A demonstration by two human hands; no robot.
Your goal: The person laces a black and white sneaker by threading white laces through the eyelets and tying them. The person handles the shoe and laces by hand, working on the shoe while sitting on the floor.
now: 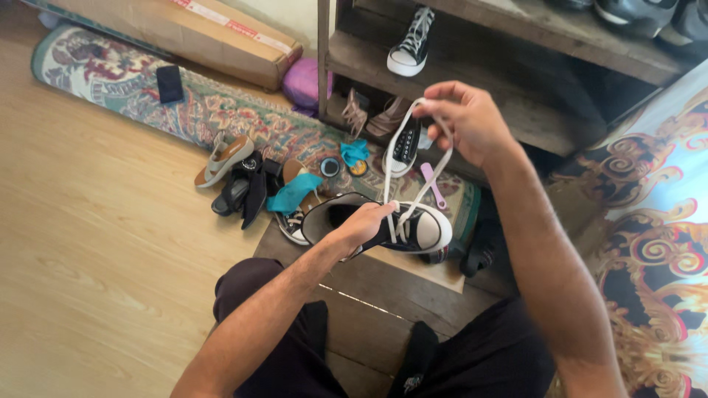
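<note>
White lace (pixel 431 171) runs taut from a black sneaker (pixel 383 225) up to the right hand (pixel 464 121), which is raised above the shoe with the forearm slanting down toward the lower right. Its fingers are curled narrow, pinching the lace's looped end between thumb and fingertips. The left hand (pixel 361 225) reaches in from the lower left with the arm stretched forward; its fingers close on the sneaker's side near the eyelets, thumb tip pressed at the lace crossing. The sneaker is held over the person's lap, toe pointing right, above the near edge of a wooden board (pixel 413 276). Beyond it, on a patterned rug (pixel 110 81), lie a tan sandal (pixel 221 158), dark shoes (pixel 247 193), a teal cloth (pixel 295 191) and a pink strip (pixel 434 184). A long brown cardboard box (pixel 184 33), with a pale label strip printed in red along its top edge, lies at the rug's far edge, and a small dark rectangle (pixel 169 83) sits on the rug before it. Another black sneaker (pixel 411 44) stands on the wooden shelf (pixel 516 81) at the top, and a second one (pixel 404 147) leans below.
</note>
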